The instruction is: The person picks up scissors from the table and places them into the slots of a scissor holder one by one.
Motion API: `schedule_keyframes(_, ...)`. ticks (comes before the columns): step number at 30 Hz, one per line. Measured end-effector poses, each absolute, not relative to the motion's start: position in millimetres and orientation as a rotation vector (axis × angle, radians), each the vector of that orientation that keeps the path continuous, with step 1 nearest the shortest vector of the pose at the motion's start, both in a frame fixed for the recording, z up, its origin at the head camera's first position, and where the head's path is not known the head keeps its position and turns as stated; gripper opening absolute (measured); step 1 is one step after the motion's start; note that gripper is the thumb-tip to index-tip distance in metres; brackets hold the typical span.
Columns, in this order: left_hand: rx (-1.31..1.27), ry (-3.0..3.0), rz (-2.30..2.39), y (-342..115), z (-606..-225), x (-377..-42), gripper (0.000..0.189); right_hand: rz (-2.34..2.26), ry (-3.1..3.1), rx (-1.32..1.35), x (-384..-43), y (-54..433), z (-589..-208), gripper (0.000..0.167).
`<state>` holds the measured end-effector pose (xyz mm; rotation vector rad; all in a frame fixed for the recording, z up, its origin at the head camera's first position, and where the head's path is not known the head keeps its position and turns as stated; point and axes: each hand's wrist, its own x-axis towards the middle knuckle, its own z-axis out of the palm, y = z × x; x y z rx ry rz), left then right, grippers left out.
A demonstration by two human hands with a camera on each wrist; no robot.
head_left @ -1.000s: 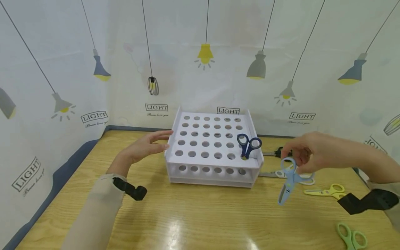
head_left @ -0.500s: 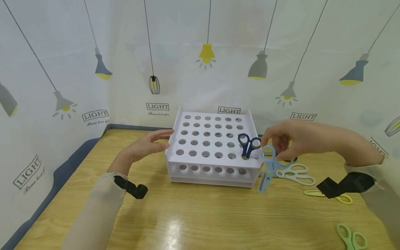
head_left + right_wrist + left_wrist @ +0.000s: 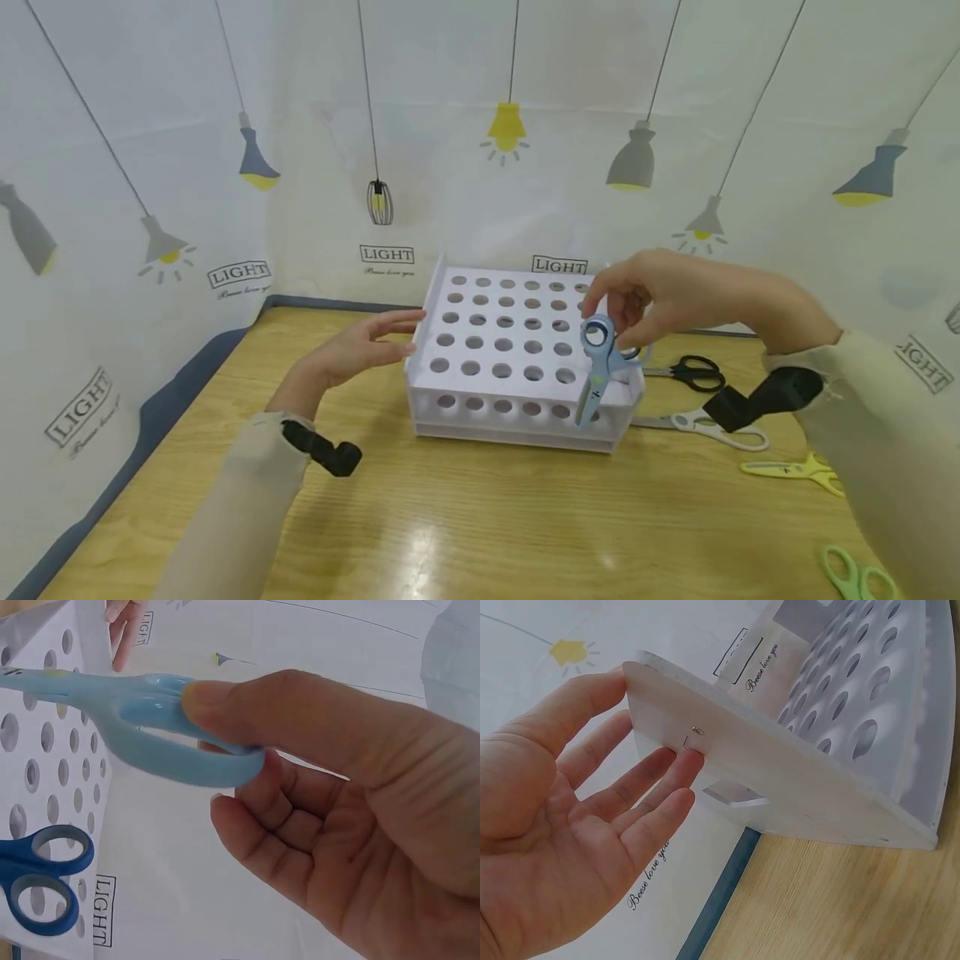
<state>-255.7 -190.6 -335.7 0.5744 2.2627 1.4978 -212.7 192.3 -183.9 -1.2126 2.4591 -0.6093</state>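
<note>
In the head view my right hand (image 3: 645, 300) pinches light blue scissors (image 3: 597, 375) by the handles, blades down, in front of the right end of the white rack (image 3: 517, 383). The right wrist view shows the thumb pressed on a handle loop of these scissors (image 3: 172, 761). Dark blue scissors (image 3: 45, 877) stand in a hole of the rack; in the head view they are mostly hidden behind the light blue pair. My left hand (image 3: 356, 350) touches the rack's left side panel (image 3: 780, 772) with outstretched fingertips.
Right of the rack lie black-handled scissors (image 3: 693, 372), white-handled scissors (image 3: 720, 427), and yellow scissors (image 3: 795, 470). Green scissors (image 3: 855, 575) lie near the front right, partly cut off by the frame. A printed sheet (image 3: 450, 200) forms the backdrop behind the wooden table (image 3: 480, 517).
My right hand has carried the light blue scissors left and up, from over the table to the rack's right end. My left hand has stayed at the rack's side.
</note>
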Motion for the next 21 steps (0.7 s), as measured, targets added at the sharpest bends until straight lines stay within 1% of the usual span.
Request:
schedule_keyframes(9, 0.579, 2.258, 1.510, -190, -337, -257, 0.059, -0.630, 2.421, -1.238, -237, 175, -184, 0.037)
schedule_keyframes(21, 0.543, 2.273, 1.529, -192, -341, -258, 0.056, -0.639, 2.398, -1.289, -271, 157, -187, 0.034)
